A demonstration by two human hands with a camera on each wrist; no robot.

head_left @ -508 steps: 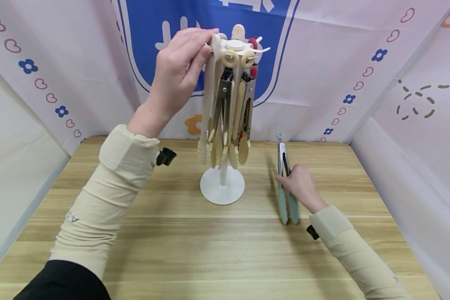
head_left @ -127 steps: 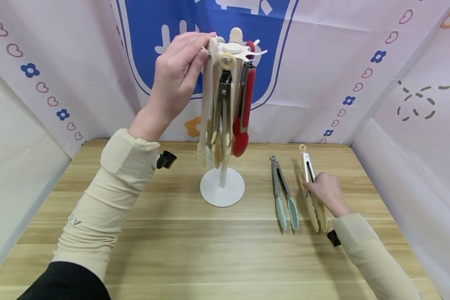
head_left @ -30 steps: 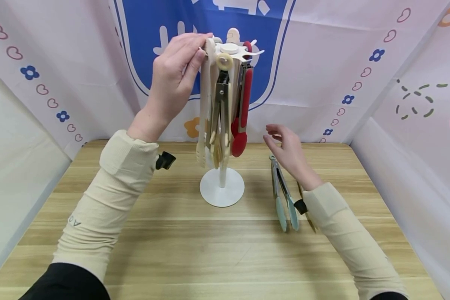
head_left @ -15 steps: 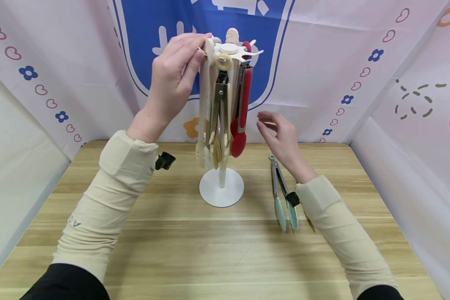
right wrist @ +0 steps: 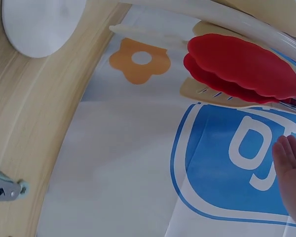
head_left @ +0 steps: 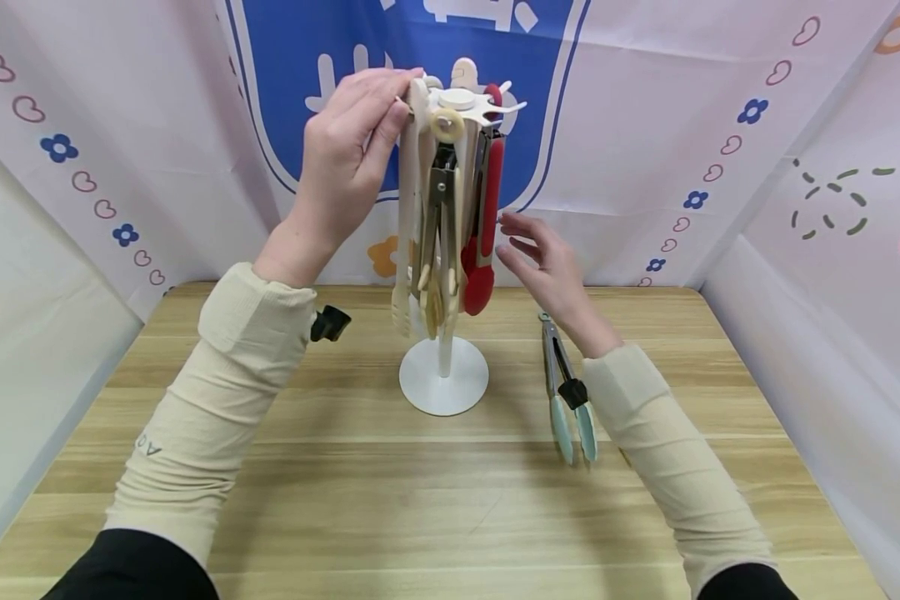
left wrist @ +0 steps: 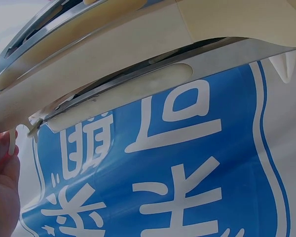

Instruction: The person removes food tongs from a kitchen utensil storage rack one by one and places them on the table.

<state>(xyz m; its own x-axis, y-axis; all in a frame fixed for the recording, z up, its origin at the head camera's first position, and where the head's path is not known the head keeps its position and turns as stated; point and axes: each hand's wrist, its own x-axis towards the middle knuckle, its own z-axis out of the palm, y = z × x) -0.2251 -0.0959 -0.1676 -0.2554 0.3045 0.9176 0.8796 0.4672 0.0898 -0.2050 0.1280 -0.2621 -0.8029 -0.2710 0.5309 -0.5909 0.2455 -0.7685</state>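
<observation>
A white rotating utensil rack stands upright, hung with tongs and beige utensils. My left hand pinches a hook arm at its top left, beside a beige utensil handle. Red tongs hang on the rack's right side; their scalloped red heads also fill part of the right wrist view. Just right of them my right hand is held in the air, fingers loosely bent, apart from the tongs and holding nothing. Tongs with beige handles hang at the front.
Mint-tipped tongs lie spread on the wooden table, right of the rack base. Beige-tipped tongs beside them are almost wholly hidden under the right sleeve. A printed cloth backdrop rises behind the table edge.
Mint tongs, then beige tongs, were laid on the table. The rack turned, bringing red tongs to the right. My right hand let go and moved left towards them; the left stayed at the top.
</observation>
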